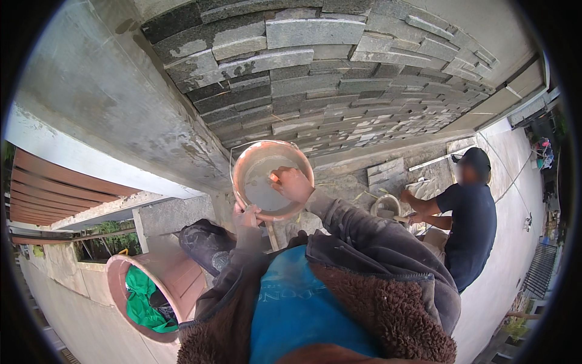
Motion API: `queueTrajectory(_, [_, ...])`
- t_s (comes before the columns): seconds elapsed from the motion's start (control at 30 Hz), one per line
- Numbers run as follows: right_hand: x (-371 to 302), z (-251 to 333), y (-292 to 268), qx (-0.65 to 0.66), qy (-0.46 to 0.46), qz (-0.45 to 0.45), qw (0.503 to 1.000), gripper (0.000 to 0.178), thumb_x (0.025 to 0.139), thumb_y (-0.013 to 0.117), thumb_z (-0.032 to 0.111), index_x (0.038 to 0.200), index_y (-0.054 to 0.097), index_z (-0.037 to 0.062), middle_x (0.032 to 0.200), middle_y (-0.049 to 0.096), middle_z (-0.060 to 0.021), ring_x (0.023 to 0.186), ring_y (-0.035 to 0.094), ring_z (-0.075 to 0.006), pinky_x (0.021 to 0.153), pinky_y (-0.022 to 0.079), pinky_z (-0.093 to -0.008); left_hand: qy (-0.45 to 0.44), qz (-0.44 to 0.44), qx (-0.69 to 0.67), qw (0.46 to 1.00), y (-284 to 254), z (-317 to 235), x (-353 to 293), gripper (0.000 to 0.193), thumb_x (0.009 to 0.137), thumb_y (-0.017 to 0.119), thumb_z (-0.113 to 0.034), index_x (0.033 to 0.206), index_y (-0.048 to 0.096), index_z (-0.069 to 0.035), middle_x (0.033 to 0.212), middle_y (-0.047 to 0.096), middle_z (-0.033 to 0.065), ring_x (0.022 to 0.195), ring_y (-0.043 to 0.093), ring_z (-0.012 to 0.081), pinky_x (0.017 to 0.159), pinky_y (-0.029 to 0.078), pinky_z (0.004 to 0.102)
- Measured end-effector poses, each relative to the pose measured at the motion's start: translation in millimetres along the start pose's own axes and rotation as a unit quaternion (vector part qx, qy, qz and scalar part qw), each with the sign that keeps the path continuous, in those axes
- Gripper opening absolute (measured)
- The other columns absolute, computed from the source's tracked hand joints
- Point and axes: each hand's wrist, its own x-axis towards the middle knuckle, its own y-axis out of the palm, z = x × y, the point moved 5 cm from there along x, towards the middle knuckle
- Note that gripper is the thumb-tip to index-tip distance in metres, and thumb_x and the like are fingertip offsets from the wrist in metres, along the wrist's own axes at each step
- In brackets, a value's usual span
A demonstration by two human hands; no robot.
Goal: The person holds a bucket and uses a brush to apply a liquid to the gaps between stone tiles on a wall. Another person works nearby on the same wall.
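Observation:
In front of me is a round orange-brown bucket (308, 164) with a thin wire handle, holding grey, wet, cement-like mix (257, 185). My left hand (247, 216) is closed over the bucket's near left rim. Inside the bucket, my right hand (293, 185) is closed above the mix. An orange end (274, 177) shows at its fingers; the rest of that thing is hidden by the hand or the mix. Beyond the bucket rises a wall of grey stone strips (315, 33), some jutting out from the others.
A pink tub (182, 279) with green cloth (140, 297) lies tilted at my left. On the right, a co-worker in a dark shirt (470, 224) reaches toward another bucket (386, 207). Loose stone strips (386, 171) lie by the wall's foot. A grey column (133, 79) stands left.

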Motion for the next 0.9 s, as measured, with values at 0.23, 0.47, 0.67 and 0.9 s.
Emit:
queueTrajectory(0.23, [-29,67,-69,0.067,-0.101,-0.184,0.975,0.021,0.083,0.073,0.006,0.103,0.074,0.0099,0.102,0.07,-0.0069,0.094,0.069,-0.0289,0.079,0.058,-0.0411,0.027,-0.015,-0.073,0.997,-11,16,16,0.031,0.081,0.062,0.002,0.111,0.058,-0.005,0.091,0.065,0.0081,0.069,0.066,0.0167,0.056,0.059,0.0316])
queueTrajectory(0.47, [-20,67,-97,0.071,-0.123,-0.249,0.958,0.026,0.075,0.079,-0.002,0.098,0.076,0.0072,0.109,0.072,-0.0091,0.1,0.069,-0.0285,0.087,0.058,-0.0397,-0.004,-0.013,-0.089,0.996,-29,31,24,0.039,0.078,0.056,0.006,0.115,0.052,-0.006,0.094,0.062,0.0105,0.073,0.07,0.0255,0.064,0.067,0.0433])
queueTrajectory(0.67, [90,136,-217,-0.088,-0.382,-0.377,0.839,0.03,0.072,0.081,0.003,0.101,0.077,0.0112,0.125,0.071,-0.004,0.121,0.063,-0.028,0.097,0.055,-0.04,-0.013,-0.045,-0.069,0.997,-35,23,14,0.039,0.076,0.056,0.006,0.113,0.053,-0.006,0.093,0.062,0.0093,0.072,0.068,0.0245,0.063,0.065,0.04])
queueTrajectory(0.9, [90,66,-263,-0.171,-0.246,-0.573,0.763,0.029,0.073,0.08,0.001,0.098,0.078,0.014,0.125,0.071,-0.0009,0.118,0.064,-0.0269,0.097,0.055,-0.0379,-0.009,-0.056,-0.076,0.995,-51,32,15,0.035,0.074,0.062,0.002,0.107,0.056,-0.006,0.088,0.063,0.0063,0.067,0.064,0.0183,0.053,0.058,0.0307])
